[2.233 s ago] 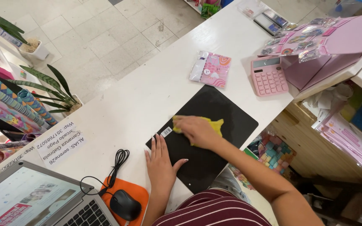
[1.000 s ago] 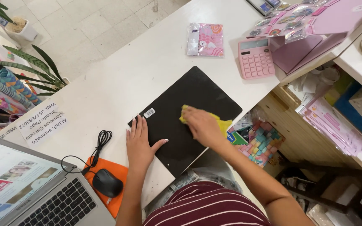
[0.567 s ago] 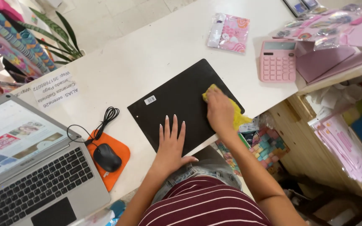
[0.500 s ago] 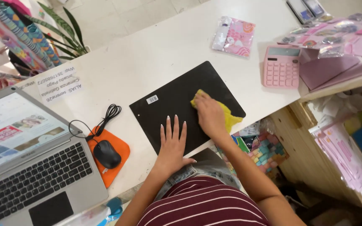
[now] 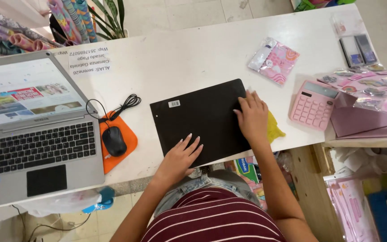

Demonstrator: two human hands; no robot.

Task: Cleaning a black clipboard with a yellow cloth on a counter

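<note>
— What am I looking at from the head camera?

— I see the black mat flat on the white counter, and I'll place everything off that. My left hand rests palm down on the mat's near edge, fingers spread and flat, gripping nothing, just pinning it. My right hand sits at the mat's right edge, pressed over a yellow cloth; the fingers are laid flat across the cloth rather than curled round it, and most of the cloth sticks out past the mat towards the pink calculator.

— So which step is that?

— I'd judge it the wiping of the mat, with the cloth at the far right end of a stroke, half off the surface.

— And what does the next pass ask for?

— My guess: bring the cloth back left across the mat towards the small white label near its far left corner, with the left hand bearing down so the mat doesn't slide. The left part looks like what's left to cover.

— Anything in the way?

— Left of the mat lies the mouse on its orange pad, cable looped just beyond, then the laptop. Beyond the mat's right corner sits a pink patterned packet. None touches the mat.
</note>
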